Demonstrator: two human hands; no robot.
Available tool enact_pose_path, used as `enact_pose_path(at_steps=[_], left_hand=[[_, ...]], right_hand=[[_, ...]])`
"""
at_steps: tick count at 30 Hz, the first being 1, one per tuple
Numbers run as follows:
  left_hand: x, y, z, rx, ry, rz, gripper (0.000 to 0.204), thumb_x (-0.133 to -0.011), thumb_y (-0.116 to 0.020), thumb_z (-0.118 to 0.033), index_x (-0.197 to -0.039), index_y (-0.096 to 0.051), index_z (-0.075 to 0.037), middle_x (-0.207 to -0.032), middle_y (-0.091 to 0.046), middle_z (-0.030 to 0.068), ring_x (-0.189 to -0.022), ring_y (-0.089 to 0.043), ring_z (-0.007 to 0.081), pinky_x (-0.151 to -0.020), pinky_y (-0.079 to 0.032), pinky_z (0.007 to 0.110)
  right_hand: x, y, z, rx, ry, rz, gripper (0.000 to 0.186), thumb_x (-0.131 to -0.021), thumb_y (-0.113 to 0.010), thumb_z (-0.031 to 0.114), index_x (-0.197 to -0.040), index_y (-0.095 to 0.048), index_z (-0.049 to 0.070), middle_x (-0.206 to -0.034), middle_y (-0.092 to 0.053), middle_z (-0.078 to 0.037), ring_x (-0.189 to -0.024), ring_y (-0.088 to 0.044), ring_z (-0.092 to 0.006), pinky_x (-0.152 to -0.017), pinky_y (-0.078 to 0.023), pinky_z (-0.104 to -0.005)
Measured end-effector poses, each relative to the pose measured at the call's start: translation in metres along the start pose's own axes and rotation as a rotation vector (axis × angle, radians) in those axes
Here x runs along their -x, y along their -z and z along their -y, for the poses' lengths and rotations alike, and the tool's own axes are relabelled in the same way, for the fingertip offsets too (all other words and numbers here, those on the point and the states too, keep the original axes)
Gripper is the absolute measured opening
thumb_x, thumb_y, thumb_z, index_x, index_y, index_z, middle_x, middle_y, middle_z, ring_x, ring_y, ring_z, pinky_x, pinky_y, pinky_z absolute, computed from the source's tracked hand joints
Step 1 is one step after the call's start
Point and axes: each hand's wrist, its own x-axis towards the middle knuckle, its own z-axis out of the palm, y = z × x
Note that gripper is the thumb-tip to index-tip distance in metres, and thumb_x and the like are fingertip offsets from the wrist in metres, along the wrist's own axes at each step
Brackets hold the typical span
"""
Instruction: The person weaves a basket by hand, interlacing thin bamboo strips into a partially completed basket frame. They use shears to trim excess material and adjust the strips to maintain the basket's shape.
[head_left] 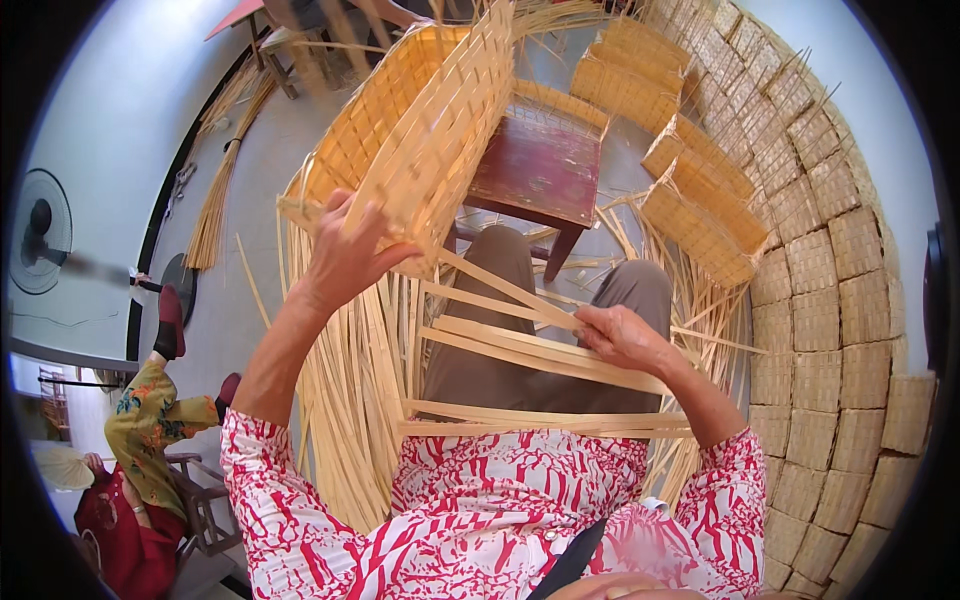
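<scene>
An open rectangular basket (440,140), woven from pale flat strips, is tilted up in front of me on the left. My left hand (350,250) grips its near end, fingers over the edge and thumb toward me. Above my right thigh, my right hand (625,338) is closed on a thin bamboo strip (505,287), which stretches left toward the basket's near corner. More loose strips (540,350) lie across my lap, some passing under my right hand. Beyond my knees stands a worn dark-red wooden stool (540,170), partly behind the basket.
Long strips (350,400) are piled at my left. Several woven baskets (700,225) sit on the floor ahead right, beside a tall wall of stacked woven pieces (815,300). A bundle of thin sticks (215,215), a fan (40,230) and a seated person (140,510) are at left.
</scene>
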Motion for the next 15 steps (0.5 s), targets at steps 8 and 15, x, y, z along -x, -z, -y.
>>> enact_pose_path(at_steps=[8,15], left_hand=[[-0.09,0.015,-0.008,-0.031,0.132,-0.027,0.073,-0.067,-0.083,-0.044,-0.118,-0.052,-0.002,-0.077,-0.065,0.0124,-0.08,-0.066,0.0305,-0.073,-0.049,0.041],[-0.169,-0.029,-0.051,0.0,0.559,0.135,0.067,-0.075,-0.08,-0.044,-0.118,-0.048,-0.006,-0.085,-0.068,0.0203,-0.082,-0.068,0.0417,-0.068,-0.054,0.049]], right_hand=[[0.038,-0.002,0.002,-0.108,-0.012,0.03,0.012,-0.093,-0.057,0.014,-0.092,-0.058,0.002,-0.069,-0.059,-0.018,-0.06,-0.058,-0.0333,-0.056,-0.045,-0.0393],[0.038,-0.015,0.005,-0.024,0.012,0.047,0.014,-0.091,-0.061,0.018,-0.095,-0.06,0.004,-0.071,-0.056,-0.02,-0.066,-0.057,-0.0393,-0.06,-0.045,-0.0414]])
